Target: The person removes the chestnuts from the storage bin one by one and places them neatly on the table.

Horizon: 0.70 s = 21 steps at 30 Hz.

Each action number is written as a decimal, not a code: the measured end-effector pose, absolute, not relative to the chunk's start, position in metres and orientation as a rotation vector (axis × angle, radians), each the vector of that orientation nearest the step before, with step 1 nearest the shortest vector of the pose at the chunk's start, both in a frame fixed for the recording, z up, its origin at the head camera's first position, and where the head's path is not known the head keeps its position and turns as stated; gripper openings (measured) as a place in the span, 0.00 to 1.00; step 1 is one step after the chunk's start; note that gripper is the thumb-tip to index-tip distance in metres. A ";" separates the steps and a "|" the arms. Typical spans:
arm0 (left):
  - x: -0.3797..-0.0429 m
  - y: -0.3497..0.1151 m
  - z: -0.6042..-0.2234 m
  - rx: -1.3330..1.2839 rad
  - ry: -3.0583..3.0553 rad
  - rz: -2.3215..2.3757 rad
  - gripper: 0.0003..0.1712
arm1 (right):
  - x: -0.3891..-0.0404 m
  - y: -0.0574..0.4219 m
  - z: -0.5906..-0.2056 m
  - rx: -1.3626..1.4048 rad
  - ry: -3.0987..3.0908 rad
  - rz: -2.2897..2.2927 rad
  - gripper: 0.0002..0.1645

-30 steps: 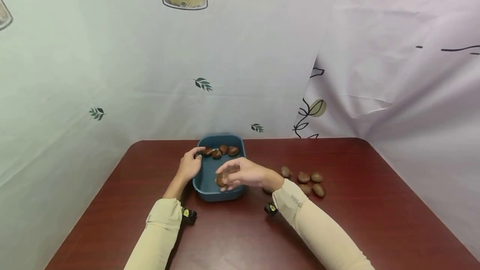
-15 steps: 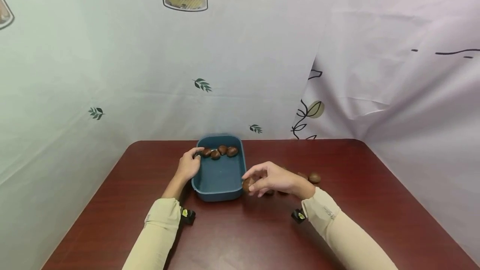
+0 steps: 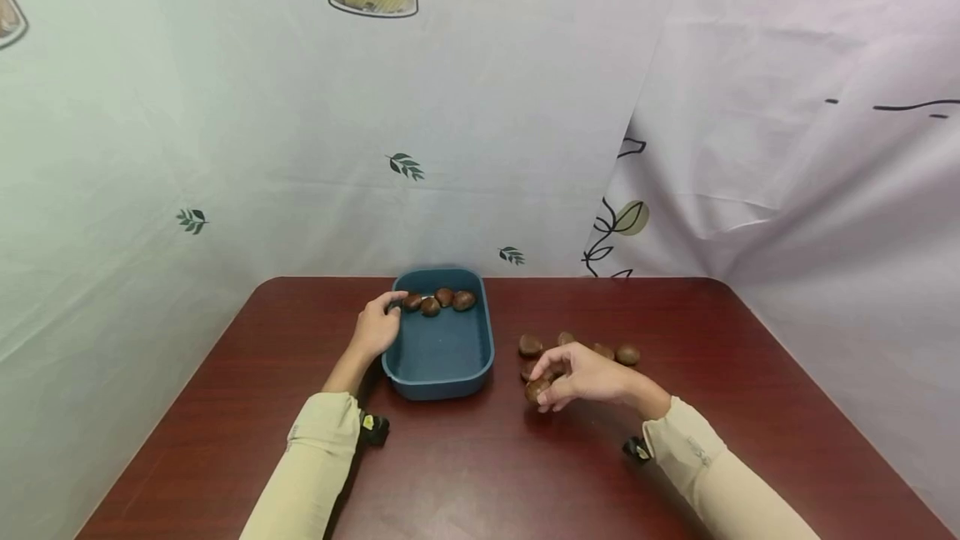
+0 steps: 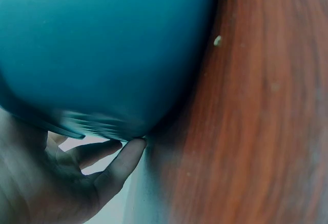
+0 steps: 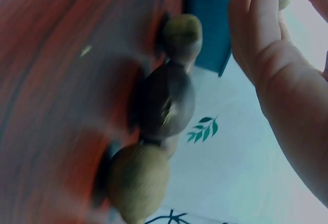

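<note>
A blue plastic tub (image 3: 438, 391) stands on the table with several brown chestnuts (image 3: 430, 307) at its far end. My left hand (image 3: 378, 327) grips the tub's left rim near the far corner; in the left wrist view, fingertips (image 4: 134, 147) press against the wall's outer side. To the right of the tub, my right hand (image 3: 588, 374) pinches one chestnut (image 3: 536, 391) between thumb and fingers, low over the table. That held chestnut shows only partly in the right wrist view, at the top edge. Other chestnuts lie around and behind this hand, some hidden by it.
The loose chestnuts (image 3: 627, 355) lie on the dark red wooden table (image 3: 465, 473); in the right wrist view several line up, including a dark one (image 5: 168, 100). A white printed cloth (image 3: 510, 107) hangs behind the table and along both sides.
My right hand has moved from over the tub out to the right and lower, still holding the chestnut. The left hand stays at the rim, and the chestnuts in the tub look unchanged.
</note>
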<state>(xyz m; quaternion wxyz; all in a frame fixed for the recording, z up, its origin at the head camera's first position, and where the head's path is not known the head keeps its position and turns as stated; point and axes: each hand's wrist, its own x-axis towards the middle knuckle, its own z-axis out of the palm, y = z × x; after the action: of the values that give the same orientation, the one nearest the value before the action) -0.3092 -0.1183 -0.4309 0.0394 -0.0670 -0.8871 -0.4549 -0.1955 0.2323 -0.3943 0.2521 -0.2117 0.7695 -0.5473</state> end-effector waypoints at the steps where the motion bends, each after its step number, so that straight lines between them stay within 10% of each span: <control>1: -0.309 -0.118 -0.431 -0.206 -2.719 -1.397 0.24 | -0.195 0.235 -0.395 -0.568 2.104 -1.488 0.17; 21: -0.310 -0.118 -0.431 -0.206 -2.718 -1.419 0.23 | -0.182 0.255 -0.411 -0.571 2.215 -1.435 0.20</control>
<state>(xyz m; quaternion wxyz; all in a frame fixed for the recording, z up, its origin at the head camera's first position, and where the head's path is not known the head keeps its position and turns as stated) -0.3099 -0.1184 -0.4307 0.0343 -0.0672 -0.8839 -0.4615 -0.1821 0.2549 -0.4112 0.2188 -0.2062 0.8004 -0.5186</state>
